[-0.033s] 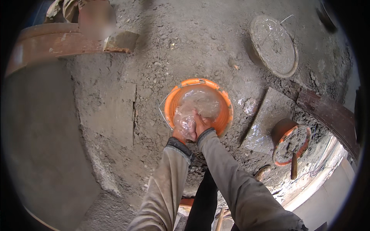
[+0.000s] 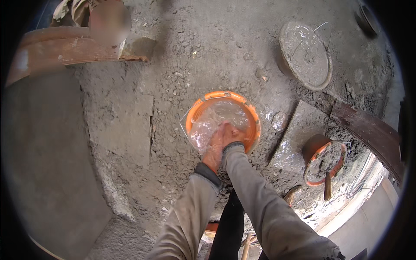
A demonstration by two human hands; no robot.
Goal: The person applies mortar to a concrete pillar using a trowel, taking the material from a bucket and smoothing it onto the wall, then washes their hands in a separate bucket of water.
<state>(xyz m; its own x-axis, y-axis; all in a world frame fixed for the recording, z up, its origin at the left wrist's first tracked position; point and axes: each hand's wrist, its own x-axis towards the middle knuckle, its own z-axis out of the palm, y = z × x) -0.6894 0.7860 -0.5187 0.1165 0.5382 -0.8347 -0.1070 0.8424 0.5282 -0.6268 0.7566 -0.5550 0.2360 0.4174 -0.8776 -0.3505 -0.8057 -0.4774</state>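
An orange bucket (image 2: 255, 113) with a wire handle stands below me, holding murky, greyish liquid (image 2: 223, 110) with a wet, see-through sheen. Both hands are pressed together over its near side. My left hand (image 2: 214, 146) reaches in across the near rim, its fingers blurred and partly hidden in the glistening wetness and behind the other hand. My right hand (image 2: 232, 132) is closed, its fingers curled against the left hand. Whether anything lies between the palms I cannot make out.
A mortar-filled bucket (image 2: 284, 54) stands at the far right. Nearer, a smaller orange-rimmed bucket (image 2: 313, 149) holds mortar and a wooden-handled tool (image 2: 328, 186), beside a wet board (image 2: 288, 149). A reddish-brown curved piece (image 2: 65, 50) lies at the far left, near a blurred person (image 2: 110, 21).
My hands have come closer together, the right now curled against the left. The shiny wet mass that covered the left hand has shifted away, baring more of its wrist.
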